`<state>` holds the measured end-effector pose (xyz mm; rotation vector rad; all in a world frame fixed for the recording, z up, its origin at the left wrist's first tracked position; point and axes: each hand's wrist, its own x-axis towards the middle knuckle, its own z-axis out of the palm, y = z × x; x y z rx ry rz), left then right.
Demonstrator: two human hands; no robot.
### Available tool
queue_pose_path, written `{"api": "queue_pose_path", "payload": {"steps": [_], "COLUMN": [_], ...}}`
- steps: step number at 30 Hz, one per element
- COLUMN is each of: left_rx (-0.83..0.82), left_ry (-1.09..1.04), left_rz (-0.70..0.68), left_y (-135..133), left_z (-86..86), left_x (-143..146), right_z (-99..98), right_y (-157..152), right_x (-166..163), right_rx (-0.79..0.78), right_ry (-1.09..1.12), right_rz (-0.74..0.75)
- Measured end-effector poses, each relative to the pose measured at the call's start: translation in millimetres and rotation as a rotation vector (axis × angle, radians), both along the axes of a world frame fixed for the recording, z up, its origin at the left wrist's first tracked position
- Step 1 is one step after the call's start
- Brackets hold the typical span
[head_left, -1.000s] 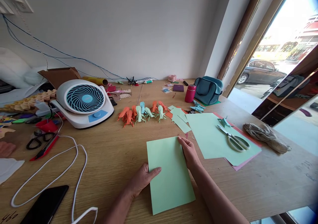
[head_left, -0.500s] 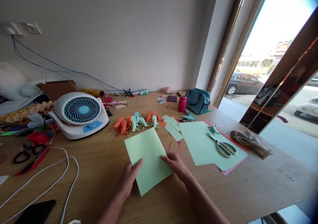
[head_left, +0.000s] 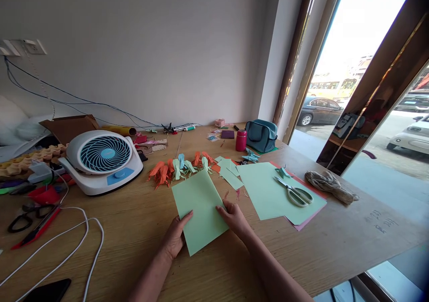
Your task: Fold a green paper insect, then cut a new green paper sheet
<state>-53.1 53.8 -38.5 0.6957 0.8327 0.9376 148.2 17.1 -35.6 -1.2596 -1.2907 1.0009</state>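
Note:
A pale green sheet of paper (head_left: pixel 201 217) is held tilted just above the table, between both hands. My left hand (head_left: pixel 176 236) pinches its left edge, thumb on top and fingers underneath. On the opposite edge, my right hand (head_left: pixel 233 216) grips the paper the same way. Beyond the sheet lies a row of folded orange, green and blue paper figures (head_left: pixel 181 165). To the right, larger green sheets (head_left: pixel 259 192) rest over pink and orange ones, with scissors (head_left: pixel 296 194) on top. Smaller green paper pieces (head_left: pixel 231 177) lie between.
A white fan (head_left: pixel 103 159) stands at the left, near a white cable (head_left: pixel 89 221), black-handled scissors (head_left: pixel 22 224) and a dark phone (head_left: pixel 50 291). Toward the back right are a pink bottle (head_left: pixel 241 140) and a teal bag (head_left: pixel 263 135). A crumpled cloth (head_left: pixel 330 186) lies near the right edge.
The view has shifted slightly to the right. Both hands still hold the green paper, which has turned and tilted a little. The other things on the table stay in place.

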Motion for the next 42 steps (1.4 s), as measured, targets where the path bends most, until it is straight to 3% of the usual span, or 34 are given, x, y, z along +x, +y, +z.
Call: {"api": "queue_pose_path", "payload": {"steps": [4,7,15,19,22,26,36,42], "left_rx": [-0.027,-0.051,-0.122,-0.162,-0.178,-0.198,-0.26,-0.24], "left_ry": [-0.01,-0.04,-0.12,-0.168,-0.184,-0.229,-0.31,-0.321], "left_rz": [0.079,0.113,0.103,0.124,0.145,0.16,0.221,0.228], "left_y": [-0.7,-2.2,-1.9,0.3,-0.1,-0.9,4.3,4.5], "left_z": [-0.4,1.1,3.4,1.7,2.9,6.5,7.2,5.6], "left_x": [-3.5,-5.8,-4.6,-6.9,-10.0,-13.1,-16.0,-17.0], "right_z": [4.5,5.9,12.7,1.7,-11.0,-18.3,-11.4,-5.0], "right_y": [-5.1,-3.1,-14.0,-27.2,-27.7,-17.7,-23.5,-33.7], "right_x": [3.2,31.2,215.9,266.9,277.8,284.0,306.9,295.4], "right_rx": [0.042,0.057,-0.03,-0.161,-0.228,-0.322,-0.417,-0.375], "right_ry": [-0.081,-0.167,-0.705,-0.939,-1.065,-1.174,-1.215,-1.157], "right_rz": [-0.038,-0.152,-0.698,-0.657,-0.621,-0.679,-0.596,-0.557]}}
